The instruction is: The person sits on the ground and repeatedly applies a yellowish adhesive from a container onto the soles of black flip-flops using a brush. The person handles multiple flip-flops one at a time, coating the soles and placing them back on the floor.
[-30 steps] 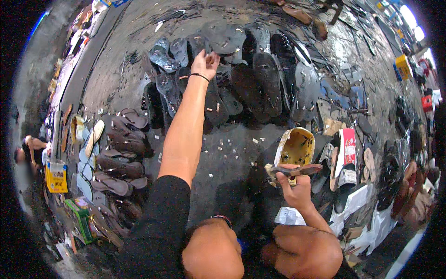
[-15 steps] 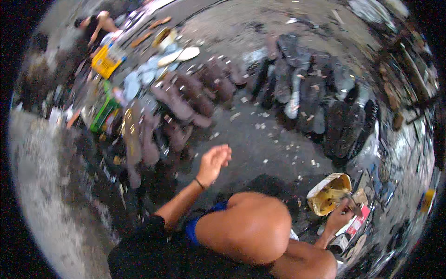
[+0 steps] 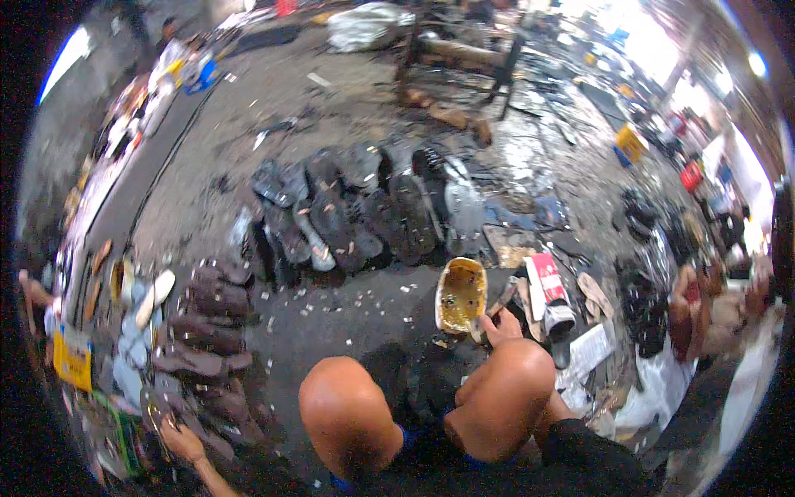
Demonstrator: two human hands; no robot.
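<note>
At the lower left, my left hand (image 3: 184, 441) reaches onto a brown shoe sole (image 3: 155, 412) with a shiny, wet-looking edge. Its fingers look stretched out, though blur softens them. My right hand (image 3: 502, 328), beyond my right knee, is closed around a flat-handled brush (image 3: 504, 296). The brush's lower end is beside the rim of a cut-open pale container (image 3: 440, 306) smeared inside with amber glue. More brown soles (image 3: 203, 361) lie overlapping in a row ahead of my left hand.
Dark soles (image 3: 338, 228) stand grouped ahead of me. Right of the container lie a red-and-white box (image 3: 546, 282) and tan sole pieces (image 3: 593, 294). A yellow carton (image 3: 73, 358) sits at far left; a wooden stand (image 3: 460, 58) rises at the back. Pale scraps dot the floor.
My view has swung to the right. My left hand has gone from raised over the floor to the brown soles at left. The right hand still holds the brush beside the glue container.
</note>
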